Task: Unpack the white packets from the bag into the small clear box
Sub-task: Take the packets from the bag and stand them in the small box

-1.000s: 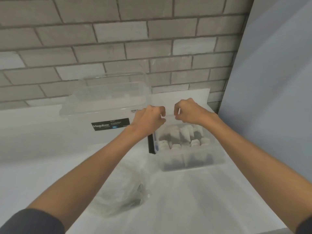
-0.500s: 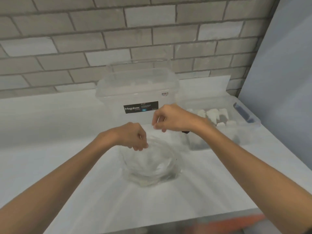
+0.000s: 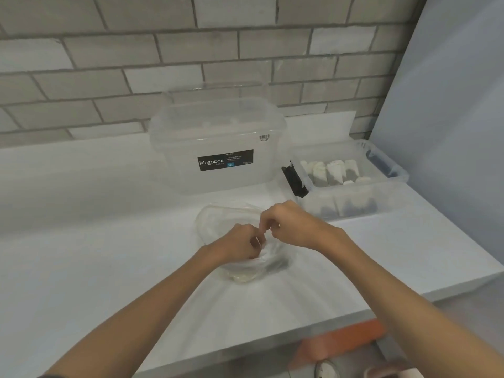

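A crumpled clear plastic bag point(image 3: 218, 222) lies on the white counter point(image 3: 95, 241) in front of me. My left hand point(image 3: 241, 242) and my right hand point(image 3: 289, 223) meet over its mouth, fingers curled and pinching the thin plastic. Some pale contents show through the bag's near end. The small clear box point(image 3: 381, 197) stands to the right, lid off, with several white packets point(image 3: 334, 171) standing in rows inside. A black latch hangs on its left end.
A large clear lidded tub point(image 3: 218, 143) labelled Megabox stands behind the bag against the brick wall. A blue-grey panel point(image 3: 450, 91) closes the right side. The counter's front edge runs bottom right, with an orange object point(image 3: 341, 342) below it.
Both hands left the small box and came down to the bag, closing together on its mouth. My view has swung left and down.
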